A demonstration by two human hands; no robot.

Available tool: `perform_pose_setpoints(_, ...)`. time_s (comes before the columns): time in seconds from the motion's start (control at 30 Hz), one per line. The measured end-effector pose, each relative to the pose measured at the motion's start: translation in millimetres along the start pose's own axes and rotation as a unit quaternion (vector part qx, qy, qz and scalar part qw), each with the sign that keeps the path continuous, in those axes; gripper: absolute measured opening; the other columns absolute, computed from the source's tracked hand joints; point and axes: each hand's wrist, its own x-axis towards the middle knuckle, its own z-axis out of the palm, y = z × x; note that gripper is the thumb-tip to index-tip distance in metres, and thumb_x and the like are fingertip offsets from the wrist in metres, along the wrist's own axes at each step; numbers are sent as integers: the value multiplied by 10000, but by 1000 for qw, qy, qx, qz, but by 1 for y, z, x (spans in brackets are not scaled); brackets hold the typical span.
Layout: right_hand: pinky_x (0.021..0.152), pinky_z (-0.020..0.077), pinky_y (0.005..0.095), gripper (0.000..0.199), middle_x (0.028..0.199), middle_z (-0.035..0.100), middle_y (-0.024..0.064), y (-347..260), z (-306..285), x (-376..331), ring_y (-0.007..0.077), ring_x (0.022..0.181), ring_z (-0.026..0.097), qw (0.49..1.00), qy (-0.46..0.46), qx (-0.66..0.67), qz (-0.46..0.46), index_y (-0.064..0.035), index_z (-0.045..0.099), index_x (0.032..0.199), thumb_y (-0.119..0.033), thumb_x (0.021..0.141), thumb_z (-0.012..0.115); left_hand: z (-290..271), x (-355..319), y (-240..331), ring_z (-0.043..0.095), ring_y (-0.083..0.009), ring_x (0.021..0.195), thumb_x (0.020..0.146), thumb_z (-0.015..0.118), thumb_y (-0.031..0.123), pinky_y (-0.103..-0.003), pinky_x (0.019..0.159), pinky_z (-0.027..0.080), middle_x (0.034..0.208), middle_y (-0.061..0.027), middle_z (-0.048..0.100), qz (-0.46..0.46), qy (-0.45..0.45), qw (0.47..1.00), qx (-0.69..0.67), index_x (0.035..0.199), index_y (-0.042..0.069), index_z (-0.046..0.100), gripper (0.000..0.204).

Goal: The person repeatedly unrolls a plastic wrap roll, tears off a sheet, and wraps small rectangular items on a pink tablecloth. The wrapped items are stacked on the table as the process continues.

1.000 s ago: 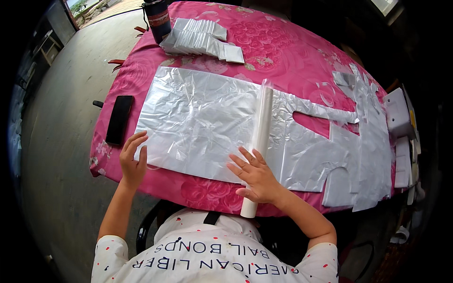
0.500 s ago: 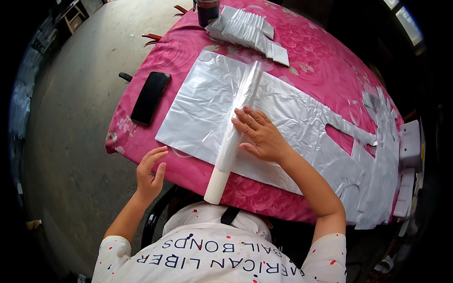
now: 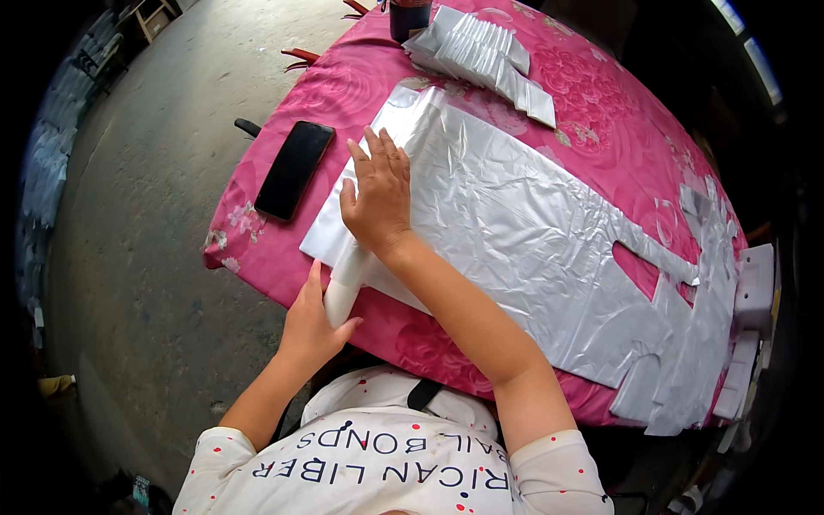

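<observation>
A stack of thin silvery-white plastic bags (image 3: 506, 215) with cut-out handles lies flat across the table. Near its left end a white tube (image 3: 342, 294) lies on the bags, plastic film wrapped about its upper length. My right hand (image 3: 379, 196) rests palm down over the wrapped tube, fingers stretched out and slightly apart. At the tube's bare near end, by the table edge, my left hand (image 3: 311, 328) holds it between thumb and fingers; part of that grip is hidden.
A black phone (image 3: 294, 170) lies left of the bags. Folded silvery packets (image 3: 485, 60) form a row at the back, beside a dark cup (image 3: 409, 19). White plastic boxes (image 3: 755, 287) stand past the right edge of the pink flowered tablecloth (image 3: 592, 107).
The tube has rolled left over the bags, taking up film, and my right hand has moved left with it. My left hand has come from the air onto the tube's near end.
</observation>
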Motion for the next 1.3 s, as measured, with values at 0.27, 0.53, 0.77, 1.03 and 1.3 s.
perform_pose_setpoints(0.27, 987, 368, 368, 827, 1390, 240, 228, 4, -47, -39, 303, 1274, 331, 689, 58, 644, 328, 14, 166, 1372, -284, 770, 648, 10, -18, 12, 574, -143, 913, 804, 659, 197, -299, 796, 480, 1189, -146, 529, -22, -235, 810, -537, 1351, 13, 314, 673)
perform_pose_setpoints(0.53, 727, 510, 319, 742, 885, 610, 113, 4, -143, -32, 193, 814, 621, 702, -108, 644, 282, 29, 502, 1092, -615, 742, 618, -1, -8, 53, 595, -166, 792, 719, 728, 261, -314, 712, 484, 1066, -177, 594, -106, -409, 628, -654, 1237, 9, 425, 651)
perform_pose_setpoints(0.77, 533, 413, 229, 695, 774, 559, 12, 17, -154, -73, 77, 656, 504, 775, -143, 522, 326, -15, 573, 981, -602, 643, 726, 15, -12, 62, 557, -103, 695, 705, 757, 150, -265, 622, 456, 785, -33, 588, -41, -294, 843, -448, 1007, 39, 507, 408)
perform_pose_setpoints(1.03, 729, 491, 213, 344, 935, 643, 43, 33, -152, -111, 72, 811, 601, 651, -125, 664, 347, -3, 596, 1069, -36, 749, 718, 23, -12, 73, 540, -119, 623, 683, 764, 195, -265, 554, 442, 718, -45, 561, -43, -264, 834, -482, 949, 36, 517, 396)
perform_pose_setpoints(1.3, 753, 501, 258, 329, 942, 653, 56, 36, -149, -122, 115, 844, 618, 628, -150, 701, 304, 2, 619, 1037, -54, 733, 730, 26, -11, 79, 527, -123, 613, 685, 734, 212, -272, 542, 450, 711, -48, 552, -70, -388, 723, -568, 1059, -12, 490, 499)
